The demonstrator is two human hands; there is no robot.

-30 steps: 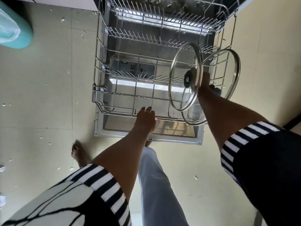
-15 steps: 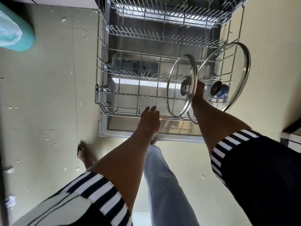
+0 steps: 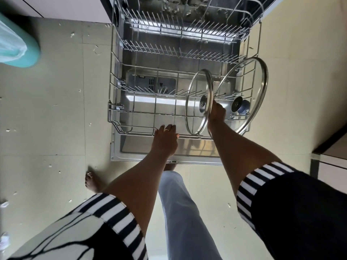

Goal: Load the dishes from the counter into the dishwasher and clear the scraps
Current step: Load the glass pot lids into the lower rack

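The dishwasher's lower wire rack [image 3: 120, 107] is pulled out over the open door [image 3: 131, 154]. Two glass lids with steel rims stand on edge in its right part. The smaller lid [image 3: 197, 117] is nearer the middle, and my right hand [image 3: 216, 113] grips its knob from behind. The larger lid [image 3: 253, 81] leans at the rack's right side, with a blue knob [image 3: 244, 107], apart from my hand. My left hand [image 3: 165, 137] rests on the rack's front rail, fingers curled over the wire.
The upper rack [image 3: 187, 25] juts out at the top. A teal bin with a plastic liner [image 3: 16, 47] stands at the left. Scraps litter the tiled floor [image 3: 56, 109]. My bare foot [image 3: 92, 182] and trouser leg [image 3: 184, 212] are below. A cabinet corner [image 3: 330, 162] is at the right.
My right hand has lowered the smaller lid into the rack's tines, upright on edge. The larger lid now leans further right. My left hand stayed on the front rail.
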